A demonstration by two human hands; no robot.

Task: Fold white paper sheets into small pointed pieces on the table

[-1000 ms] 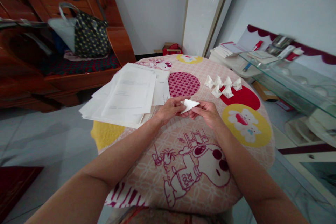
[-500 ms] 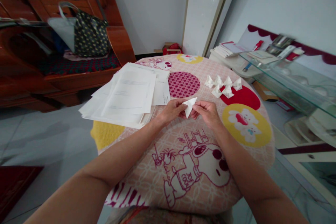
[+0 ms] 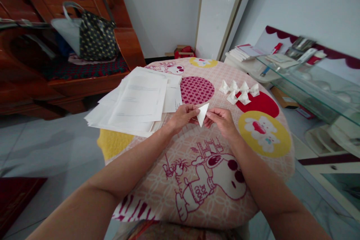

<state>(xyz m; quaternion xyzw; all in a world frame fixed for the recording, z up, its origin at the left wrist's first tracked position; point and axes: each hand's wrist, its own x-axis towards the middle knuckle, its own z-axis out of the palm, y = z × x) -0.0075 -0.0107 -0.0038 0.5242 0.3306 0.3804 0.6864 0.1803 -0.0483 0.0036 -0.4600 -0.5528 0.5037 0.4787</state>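
A small folded piece of white paper point(image 3: 203, 114), pointed at its top and bottom, is held up over the middle of the table. My left hand point(image 3: 184, 117) pinches its left side, thumb on the near face. On the other side, the thumb and fingers of my right hand point(image 3: 221, 119) are closed on its right edge. The fingers behind the paper are partly hidden. Several folded white paper shapes point(image 3: 244, 97) stand in two rows beyond my right hand. To the left lies a pile of printed sheets point(image 3: 137, 97).
A patterned pink cloth covers the round table point(image 3: 157, 180). On the right is a glass shelf point(image 3: 309, 86) with papers and metal containers. A wooden bench point(image 3: 92, 82) at the left holds a dark patterned bag point(image 3: 97, 37). A red box point(image 3: 184, 51) sits behind the table.
The folded paper has shifted slightly left and turned a little between my fingers. Both hands keep their pinch, and the rest stays in place.
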